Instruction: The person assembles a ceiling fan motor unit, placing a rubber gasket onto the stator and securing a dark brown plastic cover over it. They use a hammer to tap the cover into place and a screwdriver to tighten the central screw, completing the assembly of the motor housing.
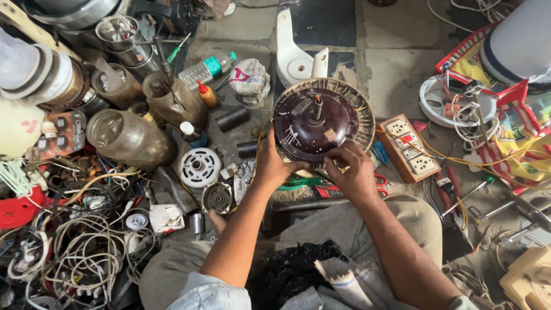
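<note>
A round, dark brown fan motor [315, 123] with a metal ring around its edge and a short shaft on top rests on the floor in front of me. My left hand [272, 163] grips its near left edge. My right hand [353, 169] has its fingers closed on the near right edge, where thin wires come out. Screwdrivers with green and red handles [304, 182] lie on the floor just under my hands. My knees sit below, with a black bag [295, 267] between them.
Cloudy plastic jars [129, 138], a water bottle [206, 69] and a small orange bottle [206, 95] stand to the left. Tangled wires [74, 241] fill the lower left. A switch and socket board [410, 146] with yellow wires lies at the right. White round parts [200, 167] lie nearby.
</note>
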